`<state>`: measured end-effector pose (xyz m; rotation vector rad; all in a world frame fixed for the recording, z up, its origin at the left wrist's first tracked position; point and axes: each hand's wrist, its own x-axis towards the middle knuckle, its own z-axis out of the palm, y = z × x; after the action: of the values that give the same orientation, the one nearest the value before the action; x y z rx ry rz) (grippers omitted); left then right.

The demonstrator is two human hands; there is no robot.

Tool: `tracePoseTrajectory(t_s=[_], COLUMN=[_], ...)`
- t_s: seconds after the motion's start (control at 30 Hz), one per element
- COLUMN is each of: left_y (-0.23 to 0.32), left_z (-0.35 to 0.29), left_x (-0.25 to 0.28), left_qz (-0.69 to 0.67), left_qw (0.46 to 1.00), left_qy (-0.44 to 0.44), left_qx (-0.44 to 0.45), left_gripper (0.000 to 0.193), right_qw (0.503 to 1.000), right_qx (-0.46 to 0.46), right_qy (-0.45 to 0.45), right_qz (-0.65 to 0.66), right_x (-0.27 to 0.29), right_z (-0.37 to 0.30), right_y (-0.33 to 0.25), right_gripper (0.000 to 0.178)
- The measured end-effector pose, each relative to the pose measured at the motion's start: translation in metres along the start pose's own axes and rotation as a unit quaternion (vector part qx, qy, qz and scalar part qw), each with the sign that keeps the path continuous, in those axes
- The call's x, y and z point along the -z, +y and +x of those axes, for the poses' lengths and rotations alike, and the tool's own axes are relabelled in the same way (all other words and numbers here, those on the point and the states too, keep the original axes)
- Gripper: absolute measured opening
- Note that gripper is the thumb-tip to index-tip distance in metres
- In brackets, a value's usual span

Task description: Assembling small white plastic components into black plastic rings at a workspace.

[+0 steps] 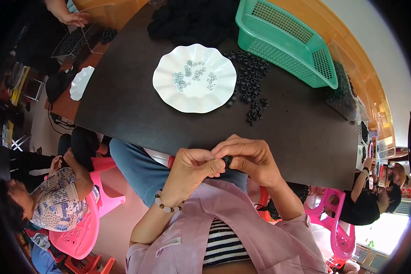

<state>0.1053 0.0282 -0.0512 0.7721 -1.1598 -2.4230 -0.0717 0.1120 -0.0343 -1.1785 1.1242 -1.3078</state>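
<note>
Close in front of my body, just off the table's near edge, my left hand (199, 163) and my right hand (246, 157) meet at the fingertips. Between them they pinch a small black ring-shaped part (226, 160), mostly covered by the fingers. Beyond my hands stands a white scalloped plate (195, 101) bearing several little piles of tiny clear pieces (180, 82). To the right of the plate lies a loose heap of black ring-shaped parts (250, 80), with a smaller cluster trailing toward me.
A green plastic basket (283, 57) stands at the far right of the dark table (137, 114), beside a clear bin (342, 96). Black cloth-like material (192, 20) lies at the back. People sit on pink chairs (80, 230) at both sides; another person's hand (75, 19) is at far left.
</note>
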Motion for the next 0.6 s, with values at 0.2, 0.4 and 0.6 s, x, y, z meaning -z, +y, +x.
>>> tracePoseTrajectory(t_s=[0.2, 0.4, 0.6], left_y=[0.008, 0.0, -0.009], left_z=[-0.011, -0.005, 0.008], left_x=[-0.005, -0.013, -0.014], left_qz=[0.003, 0.048, -0.07], left_qw=[1.0, 0.999, 0.998], left_qy=[-0.019, 0.015, -0.004], left_qx=[0.006, -0.003, -0.002], left_gripper=[0.016, 0.013, 0.019], right_qw=[0.997, 0.996, 0.999], right_qx=[0.018, -0.009, -0.007], right_qy=[0.022, 0.063, 0.024], right_qz=[-0.074, -0.066, 0.034], right_x=[-0.008, -0.006, 0.008], right_z=[-0.008, -0.012, -0.007], right_y=[-0.015, -0.005, 0.001], right_gripper=[0.022, 0.02, 0.025])
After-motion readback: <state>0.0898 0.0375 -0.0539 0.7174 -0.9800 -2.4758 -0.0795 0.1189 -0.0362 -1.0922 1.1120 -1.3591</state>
